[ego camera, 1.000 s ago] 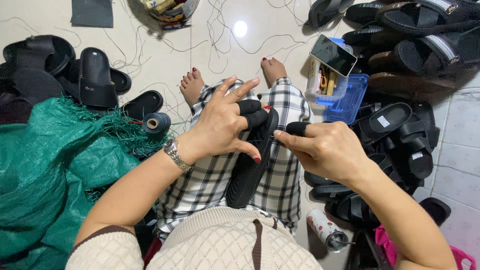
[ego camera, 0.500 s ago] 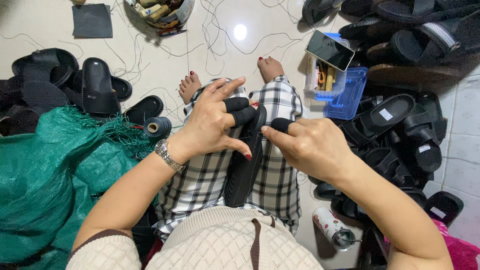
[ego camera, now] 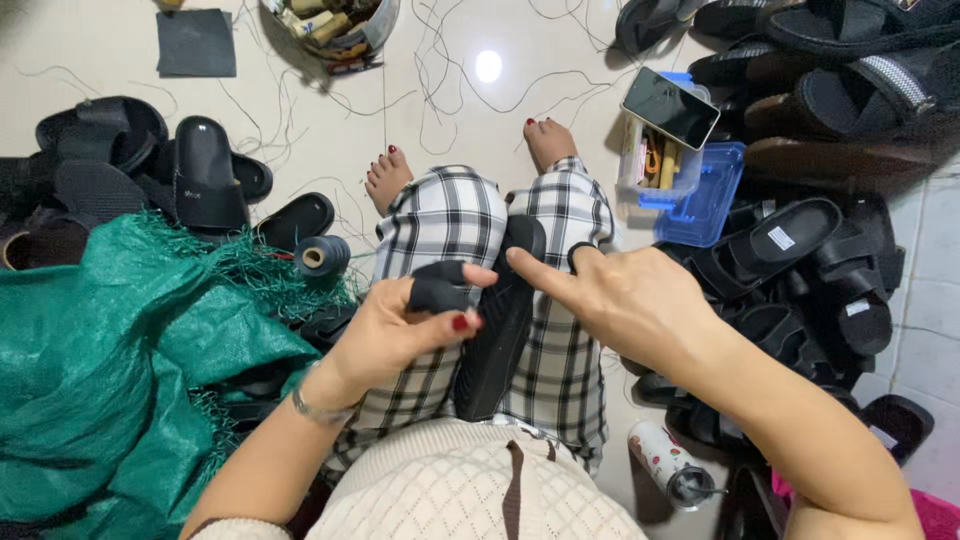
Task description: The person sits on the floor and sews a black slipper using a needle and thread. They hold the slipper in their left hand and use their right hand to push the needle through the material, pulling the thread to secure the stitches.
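A black slide sandal (ego camera: 497,320) rests on its edge on my lap, between my plaid trouser legs. My left hand (ego camera: 395,335) grips the sandal's strap from the left, thumb pressed over it and a black finger guard on one finger. My right hand (ego camera: 625,300) hovers just right of the sandal, its index finger pointing left and touching the sole's upper edge. A black guard also sits on a right finger. No needle or thread can be made out between the hands.
A green mesh sack (ego camera: 110,370) lies at my left with black sandals (ego camera: 200,185) and a thread spool (ego camera: 322,256) beyond it. More sandals (ego camera: 800,260) pile up at right, beside a blue plastic box (ego camera: 690,185) with a phone (ego camera: 670,107) on top. Loose threads cross the floor.
My left hand slid down from on top of the sandal to grip its strap. My right hand opened from a pinch and now points its index finger at the sole.
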